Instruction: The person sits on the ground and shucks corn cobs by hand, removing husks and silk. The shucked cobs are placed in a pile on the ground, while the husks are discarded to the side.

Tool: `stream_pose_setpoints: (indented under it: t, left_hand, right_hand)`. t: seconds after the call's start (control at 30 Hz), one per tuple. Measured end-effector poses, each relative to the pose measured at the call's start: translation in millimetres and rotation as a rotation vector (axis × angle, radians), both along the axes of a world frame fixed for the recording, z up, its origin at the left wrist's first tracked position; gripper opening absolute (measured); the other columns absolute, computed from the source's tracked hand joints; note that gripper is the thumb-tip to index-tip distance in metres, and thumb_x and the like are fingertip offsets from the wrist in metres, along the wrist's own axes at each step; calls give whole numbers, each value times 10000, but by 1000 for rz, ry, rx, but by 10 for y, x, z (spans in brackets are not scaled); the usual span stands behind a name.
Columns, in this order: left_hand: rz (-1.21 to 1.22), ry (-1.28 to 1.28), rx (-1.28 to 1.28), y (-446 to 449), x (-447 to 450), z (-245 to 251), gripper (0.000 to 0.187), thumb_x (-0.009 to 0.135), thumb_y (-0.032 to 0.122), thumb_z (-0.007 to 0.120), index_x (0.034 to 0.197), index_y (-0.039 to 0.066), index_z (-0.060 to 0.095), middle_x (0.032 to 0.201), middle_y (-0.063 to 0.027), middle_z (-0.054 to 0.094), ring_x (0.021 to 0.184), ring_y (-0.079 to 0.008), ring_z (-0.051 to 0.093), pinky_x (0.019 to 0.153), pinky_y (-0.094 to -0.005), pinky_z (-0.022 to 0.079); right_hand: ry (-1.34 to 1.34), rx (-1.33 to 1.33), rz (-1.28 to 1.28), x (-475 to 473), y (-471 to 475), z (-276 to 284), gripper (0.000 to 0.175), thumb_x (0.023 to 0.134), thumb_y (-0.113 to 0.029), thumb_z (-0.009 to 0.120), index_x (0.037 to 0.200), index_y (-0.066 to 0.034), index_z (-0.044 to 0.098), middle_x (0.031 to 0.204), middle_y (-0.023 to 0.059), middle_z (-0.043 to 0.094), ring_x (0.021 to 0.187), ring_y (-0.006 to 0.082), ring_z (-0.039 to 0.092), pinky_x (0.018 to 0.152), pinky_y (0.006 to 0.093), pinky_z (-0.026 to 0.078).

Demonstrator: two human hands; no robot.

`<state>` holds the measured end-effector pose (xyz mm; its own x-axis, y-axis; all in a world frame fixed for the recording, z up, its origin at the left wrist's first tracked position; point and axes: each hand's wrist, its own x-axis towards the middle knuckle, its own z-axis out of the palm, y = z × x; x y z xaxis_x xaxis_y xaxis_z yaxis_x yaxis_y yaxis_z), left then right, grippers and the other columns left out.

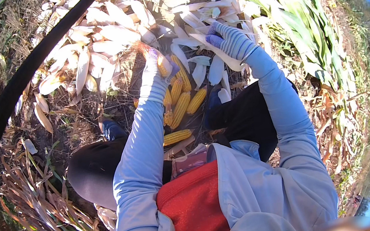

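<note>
My left hand [152, 58], in a striped knit glove, is closed around an ear of corn [164, 66] that is partly stripped, with brown silk and husk at its far end. To the right, my right hand [233, 40] wears a matching glove and has its fingers curled on a long pale corn husk [222, 53]; the far side of this grip is hidden. Several bare yellow corn cobs [180, 110] lie in a pile on the ground between my legs. One more bare cob [177, 136] lies closer to my body.
A heap of ears in dry husks [99, 38] spreads ahead to the left. Loose husks [200, 72] litter the ground below my right hand. Green corn stalks [303, 21] lie along the right, dry stalks [45, 209] at lower left. A dark strap [35, 58] crosses the upper left.
</note>
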<state>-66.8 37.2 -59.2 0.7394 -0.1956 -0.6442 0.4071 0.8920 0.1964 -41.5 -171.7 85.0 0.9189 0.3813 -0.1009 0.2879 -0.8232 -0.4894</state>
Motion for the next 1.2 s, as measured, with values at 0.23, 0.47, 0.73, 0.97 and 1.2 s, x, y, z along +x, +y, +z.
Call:
stream_pose_setpoints:
  t: [0.23,0.47,0.73,0.97,1.2]
  left_hand:
    - [-339,-437,409,-345,-201,179,405,794,209,660,1099,57,442,785,-84,564,632,-172,568,549,-309,506]
    - [-489,-741,644,-591,-255,306,747,717,69,703,1312,9,255,1099,-125,518,961,-186,538,831,-272,448]
    - [-484,-857,1062,-515,-256,276,899,663,213,766,1321,-38,209,1176,-184,473,1046,-234,502,890,-289,415]
    - [-466,-874,850,-482,-282,403,883,654,181,775,1308,-48,228,1181,-198,472,1058,-247,502,904,-293,411]
    - [-429,-964,1021,-446,-342,566,857,634,153,780,1289,-39,262,1157,-179,492,1043,-237,511,902,-298,417]
  right_hand:
    - [144,16,-26,56,-117,-268,443,827,-362,595,1138,-52,542,1045,121,603,969,216,568,838,302,434]
    - [346,104,-28,7,230,-68,426,831,-395,586,1013,-10,576,799,32,591,654,103,542,586,238,469]
    - [305,558,-132,58,95,-397,298,878,-338,533,873,-52,616,717,9,597,566,52,528,503,173,441]
    - [407,610,-255,90,65,-350,244,865,-267,530,873,-43,627,723,38,606,607,111,575,569,227,477]
    - [587,880,-408,63,100,-475,278,882,-337,522,872,-67,586,716,12,582,550,92,543,471,203,450]
